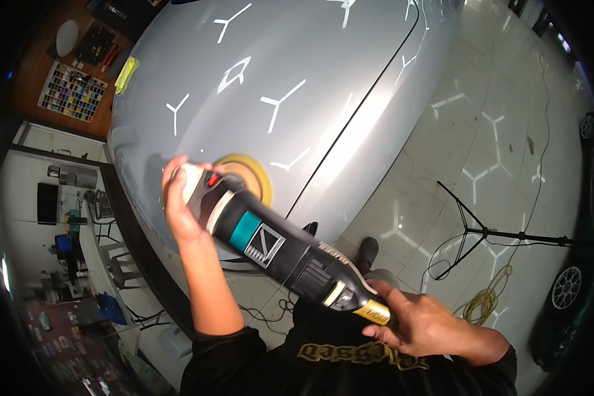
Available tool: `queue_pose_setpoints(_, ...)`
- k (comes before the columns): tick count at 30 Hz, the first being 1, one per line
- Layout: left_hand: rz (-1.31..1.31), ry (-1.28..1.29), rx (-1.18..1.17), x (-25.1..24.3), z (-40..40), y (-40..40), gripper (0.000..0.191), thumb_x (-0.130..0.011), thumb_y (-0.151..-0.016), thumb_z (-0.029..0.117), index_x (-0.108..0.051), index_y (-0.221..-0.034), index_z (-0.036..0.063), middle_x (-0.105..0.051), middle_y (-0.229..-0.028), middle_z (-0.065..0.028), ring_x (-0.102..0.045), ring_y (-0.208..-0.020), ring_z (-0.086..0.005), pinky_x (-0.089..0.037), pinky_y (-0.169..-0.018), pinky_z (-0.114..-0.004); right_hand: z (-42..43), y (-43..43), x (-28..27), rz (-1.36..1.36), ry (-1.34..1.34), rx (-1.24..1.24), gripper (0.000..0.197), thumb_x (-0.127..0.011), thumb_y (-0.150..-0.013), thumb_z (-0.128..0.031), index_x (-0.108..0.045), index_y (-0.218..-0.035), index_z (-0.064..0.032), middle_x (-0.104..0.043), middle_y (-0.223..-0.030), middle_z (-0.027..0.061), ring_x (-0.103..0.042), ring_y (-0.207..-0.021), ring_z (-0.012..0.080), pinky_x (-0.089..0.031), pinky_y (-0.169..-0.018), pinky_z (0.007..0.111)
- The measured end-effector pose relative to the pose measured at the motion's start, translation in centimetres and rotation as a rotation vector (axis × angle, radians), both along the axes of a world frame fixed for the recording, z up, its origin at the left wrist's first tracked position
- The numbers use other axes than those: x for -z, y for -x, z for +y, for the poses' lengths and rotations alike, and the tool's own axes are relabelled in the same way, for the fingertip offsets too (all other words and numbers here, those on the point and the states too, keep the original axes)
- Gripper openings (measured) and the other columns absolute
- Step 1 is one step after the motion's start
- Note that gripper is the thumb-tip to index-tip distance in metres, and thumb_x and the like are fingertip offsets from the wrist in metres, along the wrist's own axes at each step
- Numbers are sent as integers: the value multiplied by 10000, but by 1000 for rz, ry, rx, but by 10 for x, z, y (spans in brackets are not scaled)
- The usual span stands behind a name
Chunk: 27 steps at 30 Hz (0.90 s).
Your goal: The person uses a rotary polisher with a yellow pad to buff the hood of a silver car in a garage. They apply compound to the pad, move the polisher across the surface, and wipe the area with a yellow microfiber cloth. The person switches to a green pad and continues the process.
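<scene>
I hold a black dual-grip electric car polisher [277, 247] slantwise in front of me. My left hand [180, 203] is wrapped around its head, beside a red button. The rear handle, with a gold band, is in the grip of my right hand [420, 317]. A round yellow polishing pad [250, 171] shows past the head, partly hidden by the tool and blurred. It lies over the glossy silver-grey car hood [218, 114]; firm contact cannot be told. A dark panel gap [346, 128] runs between the hood and the bright fender [361, 153].
A yellow-green cloth [126, 75] lies at the hood's left edge. On the tiled floor stand a black tripod base [482, 231] and a coiled yellow cable [485, 299]. Dark cord [272, 314] trails below the polisher. Another car's wheel [567, 288] is at right, a long table [96, 252] at left.
</scene>
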<state>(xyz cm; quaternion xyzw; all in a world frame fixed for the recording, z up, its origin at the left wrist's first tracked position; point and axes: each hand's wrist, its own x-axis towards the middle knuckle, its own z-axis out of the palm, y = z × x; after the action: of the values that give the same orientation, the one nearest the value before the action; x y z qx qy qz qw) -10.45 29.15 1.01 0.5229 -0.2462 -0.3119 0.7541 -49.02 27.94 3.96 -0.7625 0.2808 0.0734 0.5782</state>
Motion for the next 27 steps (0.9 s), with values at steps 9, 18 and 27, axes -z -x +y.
queue_pose_setpoints(9,25,39,56,8,-24,-3,331,-588,-963,249,-510,-1236,78,-644,-976,-194,-671,-949,-396,-554,-852,-501,-24,13,-11,49,52,43,729,-726,-927,-298,-354,-1468,18,-646,-681,187,-669,-553,305,-536,-568,393)
queue_pose_setpoints(18,52,87,-76,21,9,23,363,-538,-974,235,-499,-1280,44,-662,-1005,-219,-677,-948,-395,-560,-869,-528,-14,20,18,3,265,-38,723,-716,-913,-405,-422,-1426,10,-645,-756,147,-646,-543,281,-521,-488,385)
queue_pose_setpoints(27,-149,150,-55,45,49,30,361,-503,-1008,289,-486,-1304,83,-675,-1017,-219,-665,-1000,-422,-526,-932,-563,-6,39,57,-97,390,-16,707,-768,-863,-399,-480,-1379,-10,-641,-775,124,-661,-607,304,-549,-551,402)
